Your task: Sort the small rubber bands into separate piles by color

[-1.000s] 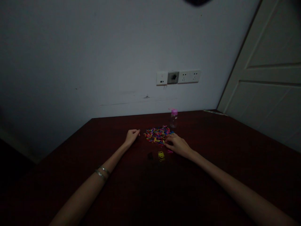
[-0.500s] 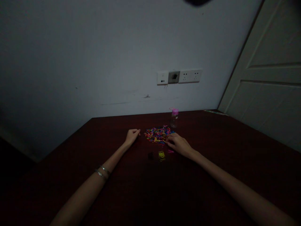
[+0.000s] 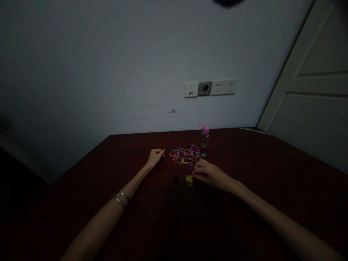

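A heap of small multicoloured elastic bands is spread on the dark red table. My right hand is in a pinch just below the heap, its fingertips at the right edge of a small yellow pile of bands. Whatever sits between those fingertips is too small to make out. Left of the yellow pile lies a little dark clump, hard to see against the wood. My left hand rests on the table left of the heap, fingers curled closed, with nothing visible in them.
Behind the heap stands a clear bottle with a pink lid. The wall at the back carries sockets and switches. A pale panelled door is on the right. The light is dim.
My right hand has drawn back from the heap toward the yellow pile, covering the spot where a pink band lay. My left hand stays in place. The view has shifted slightly.
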Tool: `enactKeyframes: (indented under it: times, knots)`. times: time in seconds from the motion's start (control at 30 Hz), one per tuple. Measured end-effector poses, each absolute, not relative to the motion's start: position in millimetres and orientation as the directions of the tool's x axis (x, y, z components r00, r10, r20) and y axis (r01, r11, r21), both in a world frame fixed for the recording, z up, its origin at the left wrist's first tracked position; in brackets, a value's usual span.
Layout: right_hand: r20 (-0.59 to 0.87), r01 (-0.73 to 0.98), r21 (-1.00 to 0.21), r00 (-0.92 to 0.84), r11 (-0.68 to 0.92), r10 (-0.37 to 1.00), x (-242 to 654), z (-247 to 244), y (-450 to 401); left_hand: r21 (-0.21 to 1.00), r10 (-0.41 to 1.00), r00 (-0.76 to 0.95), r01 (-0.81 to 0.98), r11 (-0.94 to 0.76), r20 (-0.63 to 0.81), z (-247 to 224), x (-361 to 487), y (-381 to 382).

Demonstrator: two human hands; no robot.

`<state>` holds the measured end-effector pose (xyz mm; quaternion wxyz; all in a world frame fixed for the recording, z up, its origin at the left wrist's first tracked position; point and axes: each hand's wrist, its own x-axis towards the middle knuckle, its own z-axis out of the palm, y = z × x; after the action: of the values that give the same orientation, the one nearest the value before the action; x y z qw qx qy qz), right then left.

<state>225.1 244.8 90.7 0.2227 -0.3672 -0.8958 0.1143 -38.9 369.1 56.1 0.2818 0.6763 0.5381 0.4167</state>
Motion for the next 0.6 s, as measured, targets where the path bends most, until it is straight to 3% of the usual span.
enactKeyframes:
  times: [0.27,0.4,0.6]
  knots:
    - [0.307,0.612,-0.369,-0.629,0.699,0.714,226,94,244,0.817,0.957,0.102,0.501,-0.284,0.271,57,-41,367]
    - [0.355,0.65,-0.373,-0.56,0.662,0.749,241,97,253,0.83,0.949,0.167,0.46,-0.316,0.269,60,-38,364]
    - [0.416,0.725,-0.377,-0.423,0.576,0.805,279,91,275,0.749,0.904,0.327,0.516,-0.416,0.277,62,-36,357]
